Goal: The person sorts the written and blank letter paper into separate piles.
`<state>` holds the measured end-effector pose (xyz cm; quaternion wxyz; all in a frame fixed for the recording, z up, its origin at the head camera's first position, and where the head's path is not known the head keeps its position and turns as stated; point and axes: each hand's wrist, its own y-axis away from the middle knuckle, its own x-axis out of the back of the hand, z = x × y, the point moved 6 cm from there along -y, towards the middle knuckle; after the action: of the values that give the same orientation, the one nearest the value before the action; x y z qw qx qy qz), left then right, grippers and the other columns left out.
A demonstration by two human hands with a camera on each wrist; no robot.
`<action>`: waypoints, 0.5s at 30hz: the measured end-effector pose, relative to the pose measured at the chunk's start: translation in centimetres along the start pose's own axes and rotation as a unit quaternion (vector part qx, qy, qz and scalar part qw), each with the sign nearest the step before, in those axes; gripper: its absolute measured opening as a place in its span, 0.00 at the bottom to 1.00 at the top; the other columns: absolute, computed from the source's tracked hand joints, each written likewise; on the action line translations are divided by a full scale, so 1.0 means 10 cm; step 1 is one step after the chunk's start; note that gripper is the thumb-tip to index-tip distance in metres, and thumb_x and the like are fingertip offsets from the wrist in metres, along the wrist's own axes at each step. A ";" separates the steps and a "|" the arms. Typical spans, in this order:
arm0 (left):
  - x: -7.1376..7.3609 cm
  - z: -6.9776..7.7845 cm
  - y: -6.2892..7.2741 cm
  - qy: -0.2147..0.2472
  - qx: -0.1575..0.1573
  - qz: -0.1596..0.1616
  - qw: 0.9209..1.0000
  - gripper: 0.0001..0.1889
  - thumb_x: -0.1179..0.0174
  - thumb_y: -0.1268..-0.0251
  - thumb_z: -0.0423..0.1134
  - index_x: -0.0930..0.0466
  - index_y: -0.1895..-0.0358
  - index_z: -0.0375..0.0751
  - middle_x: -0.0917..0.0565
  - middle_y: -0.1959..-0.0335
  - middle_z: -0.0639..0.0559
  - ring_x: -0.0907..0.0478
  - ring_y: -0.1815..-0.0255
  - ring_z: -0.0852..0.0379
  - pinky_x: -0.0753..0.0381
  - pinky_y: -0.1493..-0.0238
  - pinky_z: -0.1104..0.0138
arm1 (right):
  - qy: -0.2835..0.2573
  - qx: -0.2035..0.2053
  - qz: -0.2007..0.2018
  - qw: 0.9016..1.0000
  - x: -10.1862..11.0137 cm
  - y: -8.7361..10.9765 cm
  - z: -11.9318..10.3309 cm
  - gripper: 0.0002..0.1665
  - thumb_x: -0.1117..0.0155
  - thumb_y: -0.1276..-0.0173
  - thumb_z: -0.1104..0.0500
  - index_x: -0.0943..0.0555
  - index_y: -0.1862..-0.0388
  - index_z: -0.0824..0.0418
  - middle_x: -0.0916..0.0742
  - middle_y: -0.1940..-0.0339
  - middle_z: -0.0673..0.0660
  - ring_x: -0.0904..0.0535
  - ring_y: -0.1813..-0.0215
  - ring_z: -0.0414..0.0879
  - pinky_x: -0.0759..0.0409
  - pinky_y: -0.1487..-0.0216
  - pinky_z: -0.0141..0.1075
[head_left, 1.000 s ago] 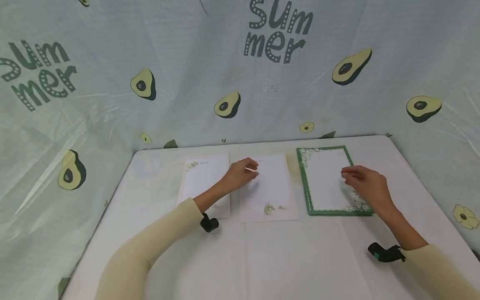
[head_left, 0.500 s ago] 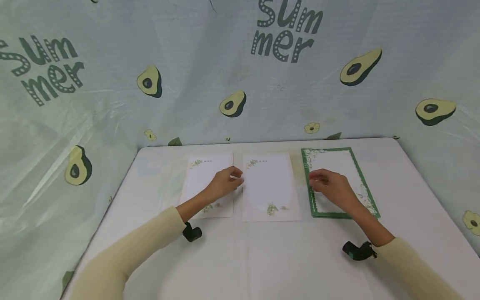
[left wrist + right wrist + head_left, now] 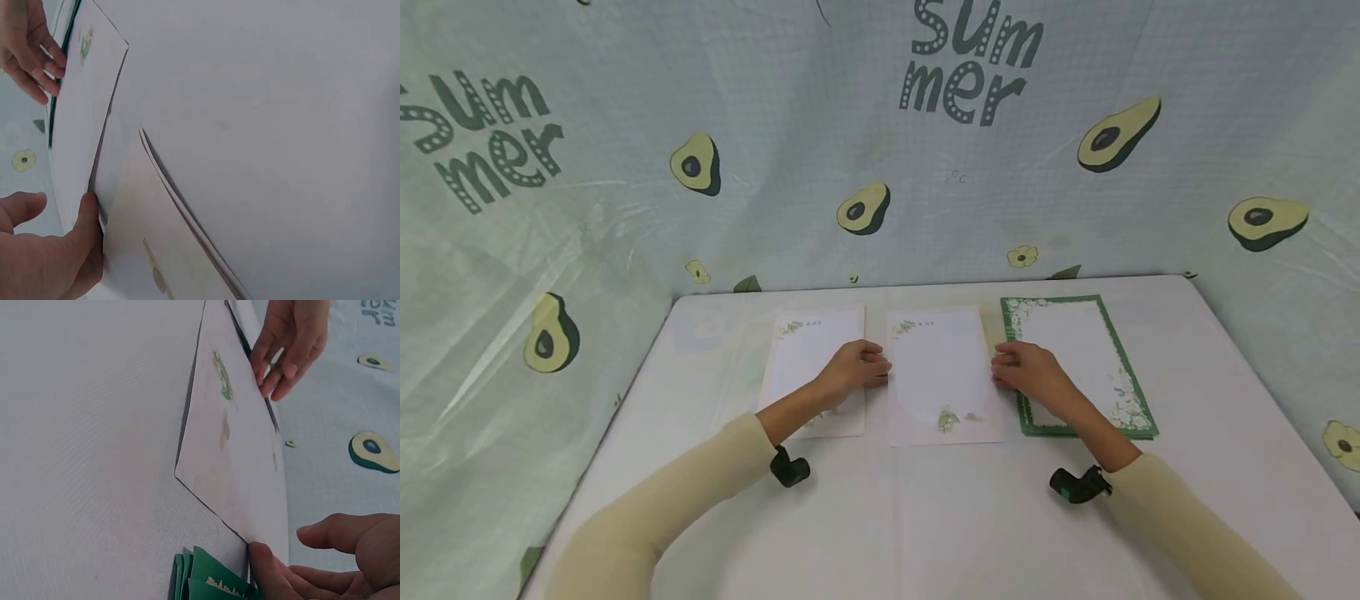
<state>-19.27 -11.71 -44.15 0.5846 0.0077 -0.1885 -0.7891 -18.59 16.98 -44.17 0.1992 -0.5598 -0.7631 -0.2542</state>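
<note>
A pale pink-edged sheet of paper with small leafy prints lies in the middle of three paper piles. At its left edge is my left hand, fingertips right at the paper and the thumb held apart, as the left wrist view shows. My right hand has its fingers at the sheet's right edge, its thumb also spread away in the right wrist view. The right forearm crosses the green-bordered paper stack. Under the left hand, a similar pale paper stack is partly covered.
All of it lies on a white-covered table. A curtain printed with avocados stands behind and at both sides. Each wrist carries a small black camera, such as the left camera near the table's surface.
My left hand has moved left from over the middle sheet to its left edge. My right hand has come left across the green-bordered stack to the sheet's right edge.
</note>
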 end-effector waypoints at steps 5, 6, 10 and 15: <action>-0.01 -0.03 -0.02 0.014 0.006 0.013 1.000 0.22 0.43 0.26 0.27 0.33 0.33 0.19 0.23 0.43 0.31 0.17 0.43 0.39 0.15 0.43 0.60 | -0.012 -0.030 -0.006 0.999 -0.03 -0.07 0.02 0.28 0.42 0.22 0.63 0.31 0.29 0.75 0.17 0.41 0.70 0.16 0.43 0.59 0.13 0.48 0.39; -0.02 -0.03 -0.02 0.014 0.007 0.017 1.000 0.22 0.43 0.26 0.27 0.31 0.34 0.20 0.22 0.44 0.31 0.17 0.44 0.40 0.15 0.42 0.60 | -0.015 -0.037 -0.006 0.999 -0.03 -0.07 0.03 0.27 0.43 0.22 0.63 0.30 0.29 0.75 0.17 0.41 0.70 0.16 0.43 0.58 0.13 0.48 0.39; -0.04 -0.07 -0.01 0.007 0.011 0.026 1.000 0.22 0.40 0.27 0.28 0.29 0.34 0.22 0.20 0.44 0.35 0.18 0.45 0.45 0.16 0.43 0.63 | -0.041 -0.057 -0.015 0.997 -0.06 -0.08 0.06 0.26 0.43 0.21 0.64 0.30 0.30 0.75 0.17 0.41 0.71 0.14 0.47 0.54 0.12 0.50 0.37; -0.10 -0.07 0.00 -0.029 -0.004 0.027 0.999 0.25 0.40 0.28 0.28 0.32 0.32 0.22 0.21 0.43 0.35 0.21 0.45 0.48 0.17 0.47 0.65 | -0.067 -0.058 -0.023 0.996 -0.10 -0.09 0.03 0.25 0.42 0.22 0.65 0.28 0.31 0.74 0.18 0.40 0.70 0.14 0.47 0.54 0.12 0.50 0.36</action>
<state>-18.80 -10.93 -45.00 0.6002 -0.0225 -0.2027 -0.7734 -19.14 16.19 -45.20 0.1084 -0.5684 -0.7715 -0.2646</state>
